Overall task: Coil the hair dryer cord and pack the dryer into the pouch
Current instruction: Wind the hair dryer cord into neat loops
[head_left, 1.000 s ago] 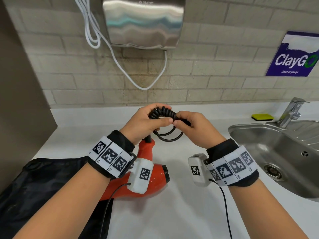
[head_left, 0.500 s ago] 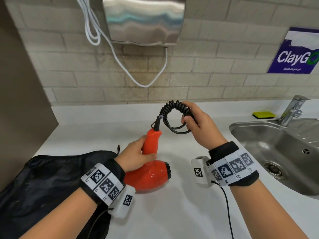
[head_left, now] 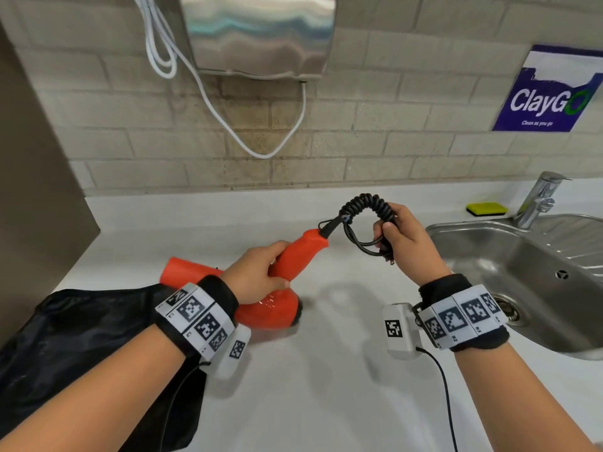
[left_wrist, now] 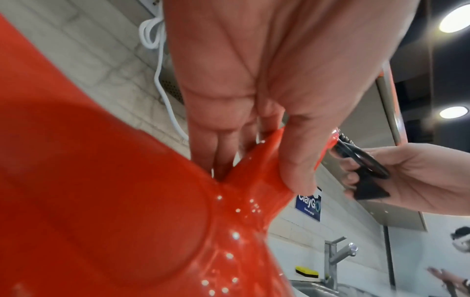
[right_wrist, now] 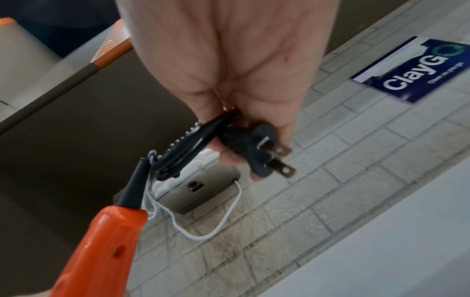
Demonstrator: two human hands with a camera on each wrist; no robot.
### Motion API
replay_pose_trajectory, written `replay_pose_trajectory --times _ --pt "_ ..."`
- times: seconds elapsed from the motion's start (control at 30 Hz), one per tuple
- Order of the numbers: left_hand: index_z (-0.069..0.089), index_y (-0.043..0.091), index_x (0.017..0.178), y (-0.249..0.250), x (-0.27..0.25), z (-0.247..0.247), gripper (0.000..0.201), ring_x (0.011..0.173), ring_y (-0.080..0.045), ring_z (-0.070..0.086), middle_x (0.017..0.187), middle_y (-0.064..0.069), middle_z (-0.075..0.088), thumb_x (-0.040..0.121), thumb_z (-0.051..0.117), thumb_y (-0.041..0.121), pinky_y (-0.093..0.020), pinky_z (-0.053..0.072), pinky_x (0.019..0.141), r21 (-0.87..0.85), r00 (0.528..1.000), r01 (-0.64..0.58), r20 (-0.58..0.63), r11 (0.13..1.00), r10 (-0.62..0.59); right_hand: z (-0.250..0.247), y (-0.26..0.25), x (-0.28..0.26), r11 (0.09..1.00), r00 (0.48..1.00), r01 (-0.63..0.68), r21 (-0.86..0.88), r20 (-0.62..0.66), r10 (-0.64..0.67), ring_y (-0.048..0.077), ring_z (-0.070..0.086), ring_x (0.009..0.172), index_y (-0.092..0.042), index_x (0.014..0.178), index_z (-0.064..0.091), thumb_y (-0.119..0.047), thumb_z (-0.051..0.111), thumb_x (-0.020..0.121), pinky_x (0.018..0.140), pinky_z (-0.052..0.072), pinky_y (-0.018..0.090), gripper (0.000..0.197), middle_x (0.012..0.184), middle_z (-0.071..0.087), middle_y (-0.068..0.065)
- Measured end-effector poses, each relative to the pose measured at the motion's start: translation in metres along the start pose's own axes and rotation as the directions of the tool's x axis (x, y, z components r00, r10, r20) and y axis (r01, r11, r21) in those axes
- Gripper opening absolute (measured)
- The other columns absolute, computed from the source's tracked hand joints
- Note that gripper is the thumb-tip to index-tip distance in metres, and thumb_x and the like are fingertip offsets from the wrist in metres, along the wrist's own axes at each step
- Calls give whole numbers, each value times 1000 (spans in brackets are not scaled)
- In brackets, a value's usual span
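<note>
My left hand (head_left: pixel 257 275) grips the handle of the orange-red hair dryer (head_left: pixel 270 314), whose body sits low over the white counter with its nozzle pointing left toward the black pouch (head_left: pixel 81 347). In the left wrist view the dryer (left_wrist: pixel 114 211) fills the frame under my left hand (left_wrist: pixel 267 140). The black spiral cord (head_left: pixel 365 207) is gathered into a small coil held by my right hand (head_left: pixel 401 243), up and to the right of the handle's end. In the right wrist view my right hand (right_wrist: pixel 244 128) holds the cord (right_wrist: pixel 183 148) and its two-pin plug (right_wrist: pixel 262 154).
A steel sink (head_left: pixel 522 282) with a tap (head_left: pixel 538 200) lies at the right, a yellow sponge (head_left: pixel 486 209) behind it. A wall hand dryer (head_left: pixel 257 34) with a white cable (head_left: pixel 228 119) hangs above. A dark panel (head_left: pixel 36 177) borders the counter's left side.
My left hand let go of the coil, dropped to the dryer's handle and swung the dryer so its nozzle points left at the pouch. My right hand keeps the coil, slightly right.
</note>
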State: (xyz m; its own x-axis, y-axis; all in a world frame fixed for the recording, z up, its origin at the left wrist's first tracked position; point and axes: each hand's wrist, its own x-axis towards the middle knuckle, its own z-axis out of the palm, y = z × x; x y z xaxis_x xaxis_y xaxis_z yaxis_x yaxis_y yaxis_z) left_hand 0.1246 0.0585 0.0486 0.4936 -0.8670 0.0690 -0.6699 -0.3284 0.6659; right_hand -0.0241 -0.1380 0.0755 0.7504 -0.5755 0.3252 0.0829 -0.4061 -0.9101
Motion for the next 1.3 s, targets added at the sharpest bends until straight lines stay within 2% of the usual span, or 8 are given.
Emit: replay_pose_trajectory --times 0.13,0.23,0.33,0.6,0.83,1.03,1.2,1.3 --pt "47 26 130 -3 16 -11 60 99 -16 56 111 1 61 77 64 3 -26 41 87 129 1000 -16 19 992 14 -8 15 -3 985 987 -155 -80 23 157 12 43 48 -13 116 44 2 31 93 47 38 24 30 70 51 -1" --pt "49 28 126 -5 28 -16 58 99 -23 60 113 -5 62 76 57 -1 -34 46 87 331 995 -15 97 943 -18 -9 30 -7 947 956 -266 -180 74 283 16 42 53 -10 115 47 1 33 93 48 41 25 28 70 55 -1" --pt "46 30 127 0 35 -21 54 87 -22 58 108 -6 61 81 48 1 -34 47 78 566 966 -46 235 823 -108 -4 44 -14 897 902 -347 -274 163 399 13 52 61 -7 118 47 -1 35 95 50 45 17 27 72 59 -1" --pt "43 27 127 15 51 -7 47 110 -25 52 119 -1 58 86 50 7 -54 25 106 817 838 -255 454 517 -303 17 67 -21 754 749 -447 -481 259 609 12 54 61 -8 113 50 -4 36 94 56 47 20 23 72 60 -1" --pt "41 30 129 5 63 10 49 114 -26 51 122 -2 58 86 51 10 -57 17 110 806 792 -325 518 494 -324 25 76 -24 665 678 -464 -586 248 692 13 57 62 -4 123 49 -4 37 93 55 49 20 32 74 60 0" --pt "45 25 122 -6 68 22 47 110 -26 56 116 -1 60 79 58 10 -61 4 113 781 782 -381 558 495 -278 25 79 -22 597 666 -421 -683 214 715 22 54 88 -7 125 49 -5 51 86 72 50 27 39 107 58 13" --pt "35 23 131 -14 61 32 60 112 -33 50 131 -1 37 80 60 3 -48 23 108 791 837 -388 517 474 -178 26 83 -19 556 677 -326 -765 222 702 19 50 92 -11 129 46 -10 52 88 77 42 26 41 127 55 14" --pt "36 21 125 -25 59 38 53 111 -30 51 127 0 44 81 59 2 -38 28 103 768 875 -383 480 513 -65 28 82 -19 549 698 -260 -794 238 675 26 53 108 -11 129 47 -7 44 90 86 42 28 39 131 52 13"
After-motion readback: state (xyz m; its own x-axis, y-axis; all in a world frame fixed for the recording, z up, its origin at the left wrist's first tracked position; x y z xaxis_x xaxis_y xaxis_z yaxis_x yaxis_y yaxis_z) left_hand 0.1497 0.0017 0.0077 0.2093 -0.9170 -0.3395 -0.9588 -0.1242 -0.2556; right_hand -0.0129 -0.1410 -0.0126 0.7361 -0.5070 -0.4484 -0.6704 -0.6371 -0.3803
